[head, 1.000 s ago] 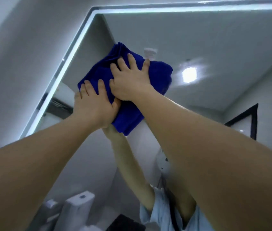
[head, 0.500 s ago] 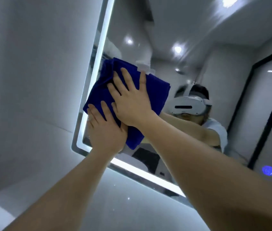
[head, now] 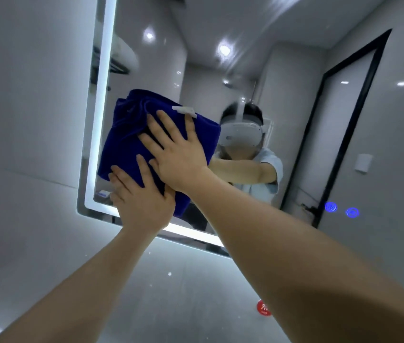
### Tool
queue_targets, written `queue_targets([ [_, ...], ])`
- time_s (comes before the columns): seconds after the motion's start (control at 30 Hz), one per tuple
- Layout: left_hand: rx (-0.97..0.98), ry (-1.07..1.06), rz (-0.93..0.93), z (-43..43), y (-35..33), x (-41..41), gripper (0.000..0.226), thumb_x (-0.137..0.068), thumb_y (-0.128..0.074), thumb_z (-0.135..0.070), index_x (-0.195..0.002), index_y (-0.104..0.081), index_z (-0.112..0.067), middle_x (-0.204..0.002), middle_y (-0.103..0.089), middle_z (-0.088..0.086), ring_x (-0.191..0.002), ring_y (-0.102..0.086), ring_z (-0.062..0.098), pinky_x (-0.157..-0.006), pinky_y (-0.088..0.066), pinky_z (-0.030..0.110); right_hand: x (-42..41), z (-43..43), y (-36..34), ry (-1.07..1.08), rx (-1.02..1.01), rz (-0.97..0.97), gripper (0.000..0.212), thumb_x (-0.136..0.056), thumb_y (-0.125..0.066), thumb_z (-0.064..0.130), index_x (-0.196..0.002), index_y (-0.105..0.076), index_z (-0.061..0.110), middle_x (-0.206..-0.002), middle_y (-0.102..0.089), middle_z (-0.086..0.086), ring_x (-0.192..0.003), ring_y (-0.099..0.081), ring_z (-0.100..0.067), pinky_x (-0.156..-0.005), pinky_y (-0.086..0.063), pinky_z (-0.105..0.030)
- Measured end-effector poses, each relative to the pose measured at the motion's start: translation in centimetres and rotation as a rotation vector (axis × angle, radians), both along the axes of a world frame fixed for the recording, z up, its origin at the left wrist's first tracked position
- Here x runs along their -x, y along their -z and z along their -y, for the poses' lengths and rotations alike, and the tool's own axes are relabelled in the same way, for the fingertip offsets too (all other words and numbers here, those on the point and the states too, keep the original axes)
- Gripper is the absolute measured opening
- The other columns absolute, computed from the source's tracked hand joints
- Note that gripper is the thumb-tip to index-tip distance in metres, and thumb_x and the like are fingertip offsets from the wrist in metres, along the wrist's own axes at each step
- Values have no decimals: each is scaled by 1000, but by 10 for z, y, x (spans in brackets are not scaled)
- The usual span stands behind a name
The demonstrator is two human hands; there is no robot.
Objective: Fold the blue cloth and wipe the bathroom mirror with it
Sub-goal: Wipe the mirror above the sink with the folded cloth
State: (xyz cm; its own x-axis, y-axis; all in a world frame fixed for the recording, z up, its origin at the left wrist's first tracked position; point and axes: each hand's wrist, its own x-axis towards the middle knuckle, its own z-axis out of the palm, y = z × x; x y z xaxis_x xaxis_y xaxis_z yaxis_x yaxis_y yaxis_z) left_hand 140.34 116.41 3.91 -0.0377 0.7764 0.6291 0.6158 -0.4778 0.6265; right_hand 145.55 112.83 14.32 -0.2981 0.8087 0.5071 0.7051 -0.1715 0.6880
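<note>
head view: left hand (head: 144,201) and right hand (head: 178,154) are pressing blue cloth (head: 121,144) against mirror (head: 220,78), each grip released; right forearm (head: 295,256) is hiding part of mirror's lower edge.

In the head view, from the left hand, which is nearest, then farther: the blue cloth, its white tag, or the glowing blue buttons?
1. blue cloth: under the left hand, touching it.
2. white tag: up at the cloth's top edge.
3. glowing blue buttons: far right, low on the mirror.
</note>
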Motion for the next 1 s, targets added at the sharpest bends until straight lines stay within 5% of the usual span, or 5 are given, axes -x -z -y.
queue_targets([
  [0.27, -7, 19, 27, -16, -5, 12, 105, -61, -14, -70, -148, 1, -14, -151, 1, 30, -140, -3, 45, -111, -13, 55, 7, -11, 1, -25, -47, -62, 56, -95, -22, 49, -148, -11, 31, -158, 3, -2, -143, 12, -29, -105, 13, -65],
  [0.8, 62, -40, 371, 18, -36, -56, 88, -76, -25, -52, -148, 5, -11, -149, 11, 32, -139, 11, 45, -113, 0, 52, -28, 5, -48, -136, 39, 190, 56, -95, -19, 53, -147, -13, 34, -158, 0, 1, -145, 6, -27, -109, 13, -58],
  [1.0, 53, -52, 408, 50, -82, -90, 87, -76, -13, -55, -147, 7, -10, -148, 13, 33, -138, 12, 45, -113, 2, 50, -58, 31, -92, -149, -8, 213, 57, -94, -20, 55, -147, -14, 35, -158, -3, 2, -145, 4, -26, -110, 12, -56],
])
